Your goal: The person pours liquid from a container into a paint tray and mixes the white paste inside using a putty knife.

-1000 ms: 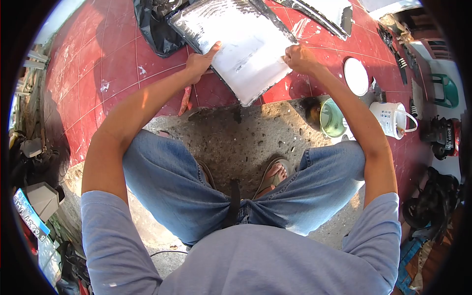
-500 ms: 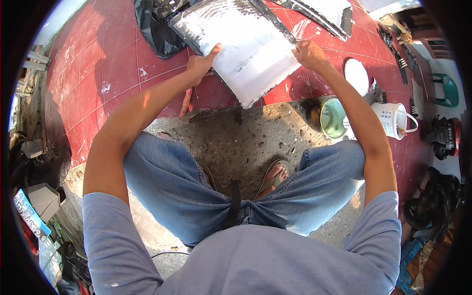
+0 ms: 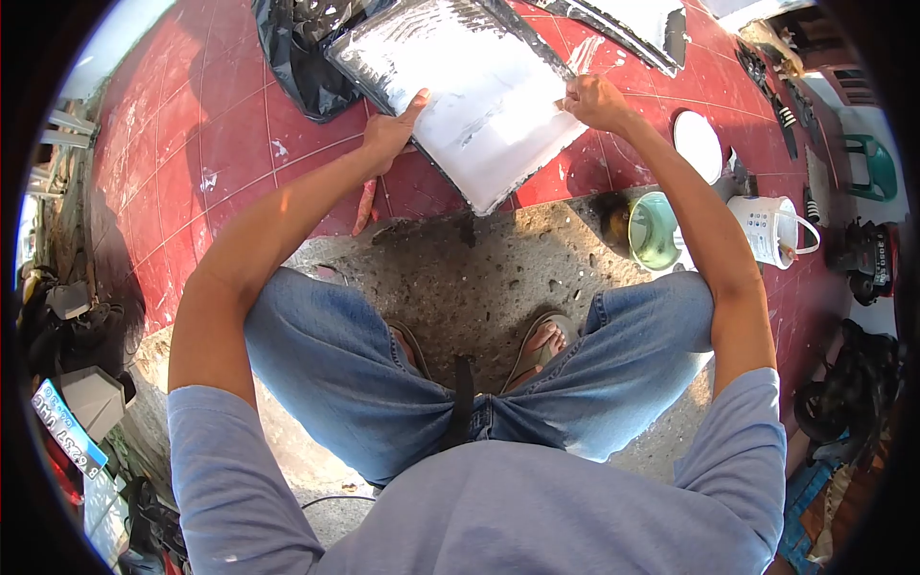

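Note:
A flat panel (image 3: 479, 96) with a white coated face and dark edges lies tilted over the red tiles. My left hand (image 3: 388, 137) grips its left edge, the thumb on the white face. At the right edge, my right hand (image 3: 592, 103) is closed with its fingers pinched together; what is between them is too small to make out. A black plastic bag (image 3: 311, 72) lies beyond the panel's left side. Below my left hand, a reddish stick-like object (image 3: 365, 206) rests at the edge of the tiles.
On the right are a round white lid (image 3: 698, 147), a greenish tub (image 3: 654, 233) and a white bucket (image 3: 767, 230) with a handle. Another white-faced panel (image 3: 647, 27) lies at the upper right. A license plate (image 3: 67, 428) is at the far left.
My right hand has moved up along the panel's right edge since the first frame, then slightly left. My left hand keeps its hold.

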Demonstrator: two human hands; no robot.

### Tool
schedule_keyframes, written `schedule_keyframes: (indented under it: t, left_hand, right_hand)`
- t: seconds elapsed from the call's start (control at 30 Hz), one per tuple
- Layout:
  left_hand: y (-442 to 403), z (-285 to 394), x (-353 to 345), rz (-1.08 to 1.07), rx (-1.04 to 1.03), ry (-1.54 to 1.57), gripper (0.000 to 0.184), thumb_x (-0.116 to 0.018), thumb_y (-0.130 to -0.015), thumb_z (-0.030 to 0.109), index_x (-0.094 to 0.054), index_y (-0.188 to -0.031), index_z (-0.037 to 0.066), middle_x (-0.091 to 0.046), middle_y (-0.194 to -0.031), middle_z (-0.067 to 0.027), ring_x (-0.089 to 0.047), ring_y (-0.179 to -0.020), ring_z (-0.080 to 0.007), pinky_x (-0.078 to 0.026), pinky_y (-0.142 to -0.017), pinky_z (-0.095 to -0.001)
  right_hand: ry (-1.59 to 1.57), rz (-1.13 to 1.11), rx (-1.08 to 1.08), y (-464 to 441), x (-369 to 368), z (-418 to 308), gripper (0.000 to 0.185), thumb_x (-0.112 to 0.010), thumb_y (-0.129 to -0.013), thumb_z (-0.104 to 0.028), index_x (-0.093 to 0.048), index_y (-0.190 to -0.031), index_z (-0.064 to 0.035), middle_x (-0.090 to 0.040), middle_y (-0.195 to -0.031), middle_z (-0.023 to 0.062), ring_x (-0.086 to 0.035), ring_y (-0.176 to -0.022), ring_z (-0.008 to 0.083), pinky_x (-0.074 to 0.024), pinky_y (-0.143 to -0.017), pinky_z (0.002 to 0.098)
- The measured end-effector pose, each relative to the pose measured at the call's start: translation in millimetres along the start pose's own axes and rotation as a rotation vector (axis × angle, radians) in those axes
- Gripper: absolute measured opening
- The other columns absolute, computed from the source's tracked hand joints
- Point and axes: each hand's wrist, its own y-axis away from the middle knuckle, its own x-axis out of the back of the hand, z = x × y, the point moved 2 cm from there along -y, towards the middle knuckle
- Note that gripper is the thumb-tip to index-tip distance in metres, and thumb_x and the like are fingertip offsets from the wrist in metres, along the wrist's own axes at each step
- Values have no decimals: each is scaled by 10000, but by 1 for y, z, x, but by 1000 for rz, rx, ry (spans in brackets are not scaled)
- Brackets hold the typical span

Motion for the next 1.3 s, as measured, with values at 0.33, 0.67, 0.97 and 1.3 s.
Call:
schedule_keyframes:
  t: [0.33, 0.67, 0.97, 1.3]
  left_hand:
    - [0, -1, -4, -68, 50, 135, 745, -556, -722, 611, -572, -927, -105, -591, -927, -127, -584, -838, -184, -523, -704, -343]
    - [-14, -26, -32, -31, 9, 700, 715, -505, -797, 537, -405, -1231, -22, -456, -1226, -138, -417, -1133, -221, -310, -963, -348]
    - [-3, -50, -64, -26, -66, 883, 616, -469, -841, 470, -419, -1220, -13, -489, -1185, -113, -498, -1040, -212, -389, -893, -343]
    - [10, -35, -64, -102, -90, 838, 621, -424, -855, 480, -390, -1236, -9, -494, -1182, -125, -523, -1018, -221, -415, -864, -349]
  right_hand:
    - [36, 17, 91, -10, 2, -8, 262, -583, -754, -274, -613, -778, -15, -606, -797, 197, -605, -752, 337, -491, -676, 406]
    - [-11, 128, 51, -7, 14, 19, 274, -600, -738, -282, -615, -798, -15, -612, -828, 195, -601, -784, 337, -481, -687, 409]
    - [103, 115, -52, 25, -5, 29, 333, -552, -777, -318, -584, -890, -6, -607, -871, 209, -593, -839, 349, -470, -728, 425]
    - [-2, 88, 41, 53, -9, 41, 222, -499, -754, -178, -582, -719, 26, -584, -708, 225, -579, -668, 362, -445, -619, 441]
